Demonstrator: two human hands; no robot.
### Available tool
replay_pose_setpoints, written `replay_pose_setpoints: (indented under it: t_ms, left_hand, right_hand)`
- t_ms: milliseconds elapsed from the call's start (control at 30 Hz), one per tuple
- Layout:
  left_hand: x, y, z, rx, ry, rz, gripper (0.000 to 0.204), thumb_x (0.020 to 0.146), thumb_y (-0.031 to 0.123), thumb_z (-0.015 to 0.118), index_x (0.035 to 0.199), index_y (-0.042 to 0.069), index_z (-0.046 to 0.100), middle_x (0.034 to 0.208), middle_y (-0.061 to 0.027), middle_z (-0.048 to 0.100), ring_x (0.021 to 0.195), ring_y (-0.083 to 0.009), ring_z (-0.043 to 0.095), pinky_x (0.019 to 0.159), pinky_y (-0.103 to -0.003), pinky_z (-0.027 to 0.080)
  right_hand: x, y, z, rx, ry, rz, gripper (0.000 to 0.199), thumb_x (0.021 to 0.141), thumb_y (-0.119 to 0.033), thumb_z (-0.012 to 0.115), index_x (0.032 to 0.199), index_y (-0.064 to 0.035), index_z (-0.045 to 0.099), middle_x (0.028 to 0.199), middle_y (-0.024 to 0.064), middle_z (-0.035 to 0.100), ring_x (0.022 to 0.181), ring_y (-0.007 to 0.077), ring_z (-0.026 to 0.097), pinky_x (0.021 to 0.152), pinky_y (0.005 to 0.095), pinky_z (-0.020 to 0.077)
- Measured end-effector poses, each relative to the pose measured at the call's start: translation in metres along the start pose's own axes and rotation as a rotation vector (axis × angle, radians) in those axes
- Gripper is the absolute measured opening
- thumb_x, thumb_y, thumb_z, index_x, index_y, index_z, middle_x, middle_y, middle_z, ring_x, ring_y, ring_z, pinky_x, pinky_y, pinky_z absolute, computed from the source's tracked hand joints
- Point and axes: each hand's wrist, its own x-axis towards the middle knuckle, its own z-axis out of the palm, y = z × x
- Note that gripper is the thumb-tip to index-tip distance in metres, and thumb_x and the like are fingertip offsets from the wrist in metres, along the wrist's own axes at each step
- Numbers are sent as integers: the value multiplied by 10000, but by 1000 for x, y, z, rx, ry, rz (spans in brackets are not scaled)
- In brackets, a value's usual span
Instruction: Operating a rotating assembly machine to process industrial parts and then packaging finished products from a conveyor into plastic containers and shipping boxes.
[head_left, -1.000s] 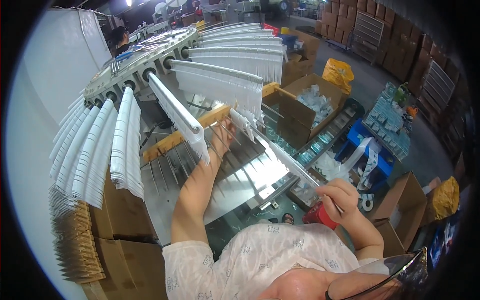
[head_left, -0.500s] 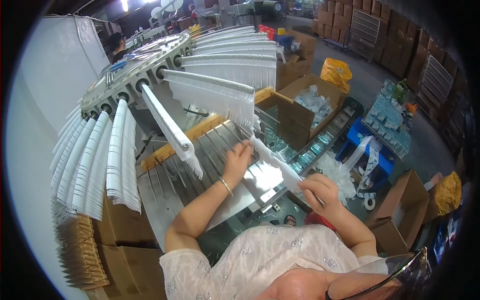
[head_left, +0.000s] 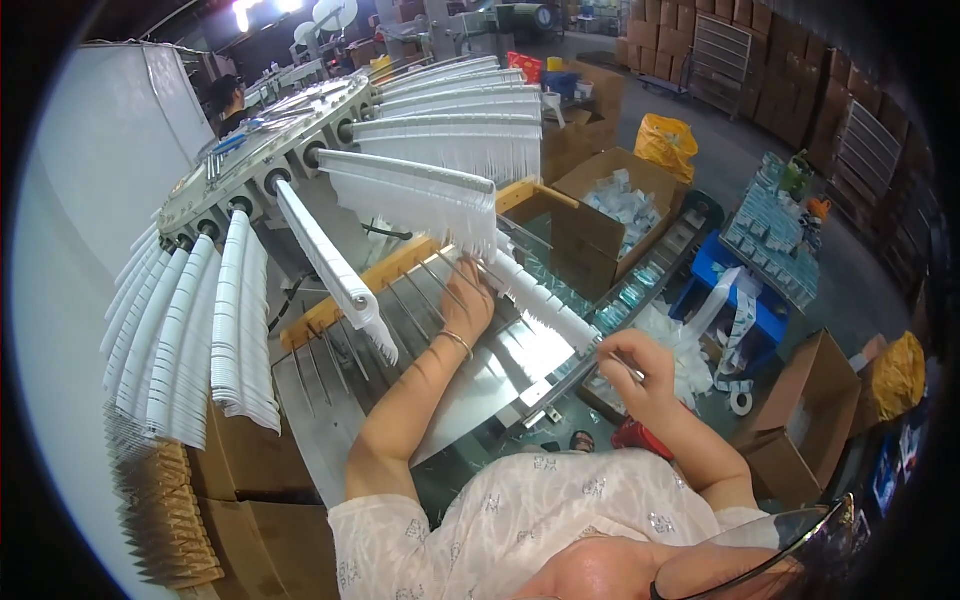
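Observation:
My right hand (head_left: 640,370) is closed round the near end of a thin metal rod (head_left: 630,370). A row of white fringed pieces (head_left: 545,305) hangs along this rod, running up and left from the hand. My left hand (head_left: 467,300) reaches over the metal plate (head_left: 440,410) beside the far end of that row. Its fingers point up toward the wooden bar (head_left: 405,260); they are blurred and striped, so their grip is unclear. Several bare metal rods (head_left: 345,350) stick out from the bar to the left of this hand.
A large wheel-shaped machine (head_left: 265,135) carries arms hung with white fringed pieces (head_left: 415,185), close above the plate. To the right stand a carton (head_left: 575,240) of white packets, a blue stool (head_left: 705,275) and an open carton (head_left: 800,425). Brown boxes (head_left: 260,540) are at lower left.
My left hand has moved left and up, away from the white pieces toward the wooden bar. The row of white pieces now lies straighter along the rod in my right hand.

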Motion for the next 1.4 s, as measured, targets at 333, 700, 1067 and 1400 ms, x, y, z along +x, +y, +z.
replay_pose_setpoints:
  t_ms: [333, 700, 1067, 1400]
  left_hand:
    - [-40, 73, -41, -177, -130, 263, 538, 685, -1, 458, 1213, -57, 369, 838, -173, 477, 763, -312, 489, 652, -397, 398]
    - [-11, 80, -34, -760, -1382, -492, 159, 827, 181, 529, 767, 34, 544, 555, 7, 484, 485, -68, 443, 454, -194, 343]
    - [1, 89, 47, -1479, -1009, -800, 211, 895, 194, 425, 932, 7, 518, 678, -45, 524, 585, -124, 492, 552, -239, 405]
    - [99, 140, 209, -1273, -232, -823, 241, 875, 176, 471, 962, -29, 563, 980, -85, 590, 828, -105, 535, 745, -235, 432]
  right_hand:
    - [-69, 25, -24, 631, 746, 276, 147, 888, -163, 404, 951, -42, 457, 792, 34, 471, 605, 86, 429, 556, 207, 357]
    - [-27, 97, -104, 329, 699, 305, 150, 835, -187, 489, 950, -100, 533, 808, -26, 481, 664, 45, 411, 555, 180, 308]
    - [53, 174, -111, -191, 718, 81, 55, 841, -82, 462, 839, -30, 481, 693, 37, 474, 605, 99, 425, 571, 223, 378]
    - [125, 257, -39, 397, 390, 158, 155, 870, -35, 399, 1025, -27, 393, 965, 87, 452, 926, 149, 449, 817, 270, 369]
